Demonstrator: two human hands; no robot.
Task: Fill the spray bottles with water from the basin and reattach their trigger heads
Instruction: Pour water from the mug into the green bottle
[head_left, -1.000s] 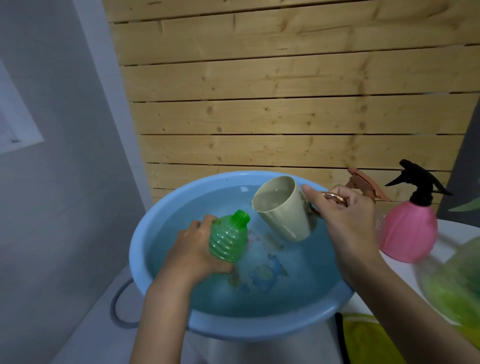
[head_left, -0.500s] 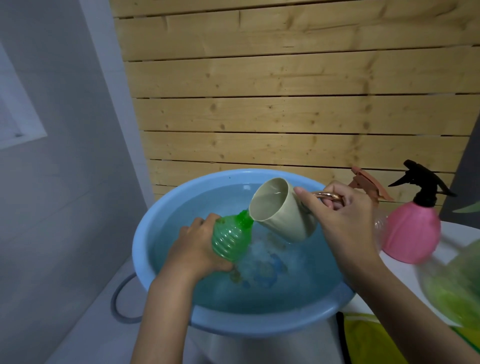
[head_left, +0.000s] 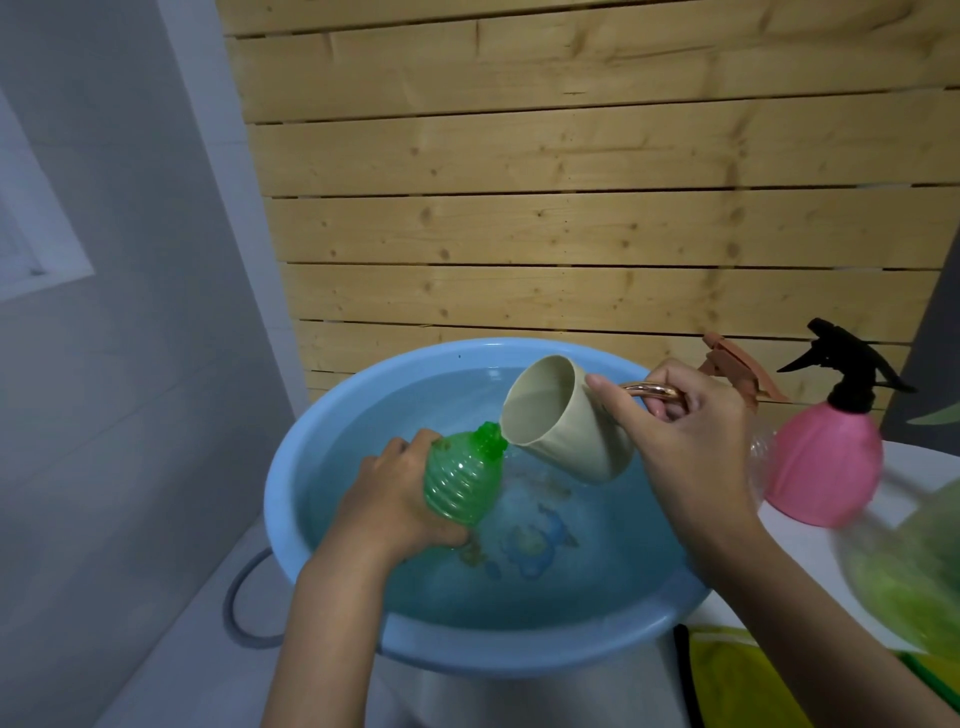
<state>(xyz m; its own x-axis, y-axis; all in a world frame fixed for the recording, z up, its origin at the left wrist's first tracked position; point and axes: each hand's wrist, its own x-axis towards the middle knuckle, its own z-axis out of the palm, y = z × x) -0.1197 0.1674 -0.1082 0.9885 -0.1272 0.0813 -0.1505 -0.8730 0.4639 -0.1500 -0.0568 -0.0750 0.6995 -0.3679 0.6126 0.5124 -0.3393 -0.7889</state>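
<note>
A blue basin full of water sits in front of me. My left hand grips a green ribbed spray bottle without its head, tilted over the water with its neck up to the right. My right hand holds a beige cup by its copper handle, tipped so its rim touches the bottle's neck. A pink spray bottle with a black trigger head stands on the white table at the right. A brownish trigger head shows behind my right hand.
A wooden slat wall rises behind the basin. A blurred green object fills the lower right, near a yellow-green cloth. A grey hose loop lies left of the basin on the white surface.
The cup has tipped further and come against the green bottle's neck. The left hand has tilted the bottle towards it, and the water under them has rippled.
</note>
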